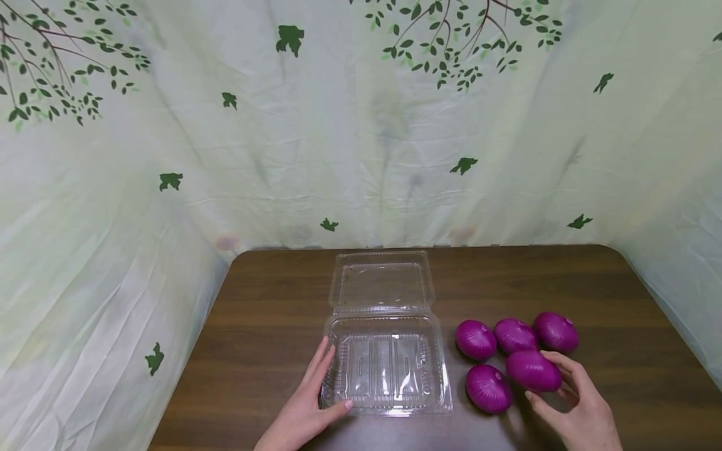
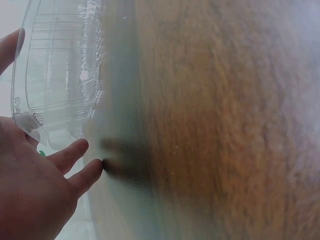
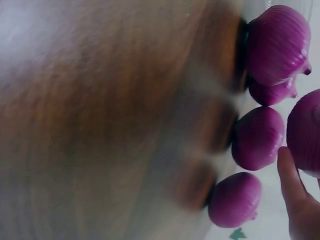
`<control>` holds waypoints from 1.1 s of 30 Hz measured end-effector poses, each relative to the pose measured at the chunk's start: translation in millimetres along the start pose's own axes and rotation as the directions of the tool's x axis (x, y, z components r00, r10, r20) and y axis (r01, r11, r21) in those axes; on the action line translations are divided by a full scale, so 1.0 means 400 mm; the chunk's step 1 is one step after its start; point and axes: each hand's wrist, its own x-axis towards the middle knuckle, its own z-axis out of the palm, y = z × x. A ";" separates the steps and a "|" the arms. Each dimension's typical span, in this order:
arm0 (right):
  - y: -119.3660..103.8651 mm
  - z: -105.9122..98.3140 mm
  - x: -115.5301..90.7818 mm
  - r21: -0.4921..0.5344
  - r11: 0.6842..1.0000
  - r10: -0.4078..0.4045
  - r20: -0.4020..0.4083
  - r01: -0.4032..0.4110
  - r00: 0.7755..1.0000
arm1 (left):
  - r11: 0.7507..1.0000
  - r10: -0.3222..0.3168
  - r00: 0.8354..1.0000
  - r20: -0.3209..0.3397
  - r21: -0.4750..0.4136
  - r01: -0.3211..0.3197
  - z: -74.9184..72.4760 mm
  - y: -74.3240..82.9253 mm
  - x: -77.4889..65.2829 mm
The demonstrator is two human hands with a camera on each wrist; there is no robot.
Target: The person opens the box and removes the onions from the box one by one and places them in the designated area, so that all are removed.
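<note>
My right hand [image 1: 581, 407] grips a purple-red onion [image 1: 533, 371] between thumb and fingers. In the right wrist view this held onion [image 3: 306, 132] is raised off the table. Several more red onions sit around it, including a front-left onion [image 1: 488, 388] and a back-right onion [image 1: 555, 332]. A clear plastic clamshell container [image 1: 445, 401] lies with its lid [image 1: 381, 255] folded back; nothing shows inside. Along its left side rests my left hand [image 1: 307, 401], fingers extended at the wall and thumb over the front rim. The left wrist view shows two fingers [image 2: 75, 155] reaching down near the tabletop.
A brown wooden table [image 1: 271, 326] carries everything. Behind it and along both sides hangs pale fabric [image 1: 361, 138] printed with green leaves and branches. The onions stand just right of the container.
</note>
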 end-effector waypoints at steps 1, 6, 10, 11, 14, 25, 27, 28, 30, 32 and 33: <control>0.004 -0.002 -0.001 -0.015 1.000 0.008 0.002 -0.008 1.000 | 1.000 0.000 1.000 0.001 -0.001 0.000 0.000 0.000 0.000; 0.024 -0.014 -0.004 -0.030 0.998 0.064 0.058 -0.062 0.996 | 1.000 0.003 1.000 0.002 0.000 -0.003 0.000 0.000 0.002; 0.042 -0.022 -0.007 -0.026 0.998 0.065 0.105 -0.063 0.992 | 1.000 0.002 1.000 0.003 -0.001 -0.002 0.000 0.000 0.002; 0.047 -0.024 -0.007 -0.030 0.998 0.063 0.114 -0.060 0.992 | 1.000 0.003 1.000 0.003 0.000 -0.003 0.000 0.000 0.001; 0.061 -0.024 -0.006 -0.044 0.997 0.073 0.151 -0.067 0.986 | 1.000 0.001 1.000 0.003 0.000 -0.001 0.000 -0.001 0.000; 0.104 -0.013 -0.006 0.028 0.999 0.023 0.198 -0.029 0.980 | 1.000 -0.002 1.000 0.004 -0.007 0.002 0.001 -0.001 -0.001; 0.110 -0.011 -0.008 0.027 1.000 -0.013 0.178 0.009 0.984 | 1.000 0.001 1.000 0.003 -0.007 -0.001 0.001 -0.002 -0.001; 0.111 -0.010 -0.009 0.024 0.999 -0.029 0.169 0.025 0.985 | 1.000 0.001 1.000 0.002 -0.006 -0.001 0.001 -0.002 -0.001; 0.112 -0.009 -0.010 0.000 0.998 -0.055 0.156 0.056 0.986 | 1.000 0.000 1.000 0.002 -0.005 0.000 0.001 -0.002 0.000; 0.110 -0.009 -0.011 -0.013 0.997 -0.075 0.149 0.077 0.986 | 1.000 0.000 1.000 0.001 -0.004 0.000 0.001 -0.002 0.000; 0.107 -0.008 -0.012 -0.019 0.997 -0.077 0.147 0.080 0.986 | 1.000 -0.001 1.000 0.001 -0.002 0.001 0.001 -0.002 0.000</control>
